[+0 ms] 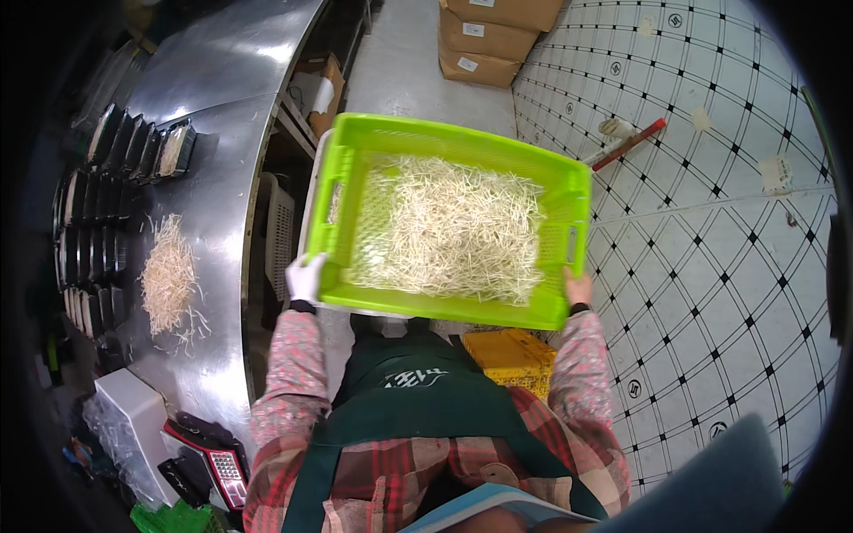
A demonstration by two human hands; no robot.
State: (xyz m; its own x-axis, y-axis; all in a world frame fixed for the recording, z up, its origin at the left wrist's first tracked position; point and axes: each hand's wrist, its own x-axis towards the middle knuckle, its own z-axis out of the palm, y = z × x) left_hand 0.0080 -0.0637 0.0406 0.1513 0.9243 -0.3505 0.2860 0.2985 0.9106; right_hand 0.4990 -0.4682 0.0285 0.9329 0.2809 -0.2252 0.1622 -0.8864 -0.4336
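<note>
Left hand: gloved in white, clamped on the near left corner of the lime-green plastic crate, fingers wrapped over the rim. Right hand: bare, gripping the near right corner of the same crate, thumb on the rim, remaining fingers hidden beneath.

Crate: held level in front of the torso, above the floor, well clear of the steel table at left. Perforated walls, slotted handle openings on the left and right sides. Loaded with a loose layer of pale bean sprouts covering most of the base, thinner toward the left wall.

Forearms: in pink floral sleeve covers over a red plaid shirt; dark green apron over the chest.

Directly below the crate: a white bin edge, partly hidden, and a yellow crate near the right forearm.

On the steel table: a separate heap of sprouts, with rows of black trays beside it toward the left edge. Near table end: a small scale with keypad and a white container.

Far side: stacked cardboard boxes on the floor. Right: white tiled wall with dark diamond accents, and a red-handled tool lying against it.
</note>
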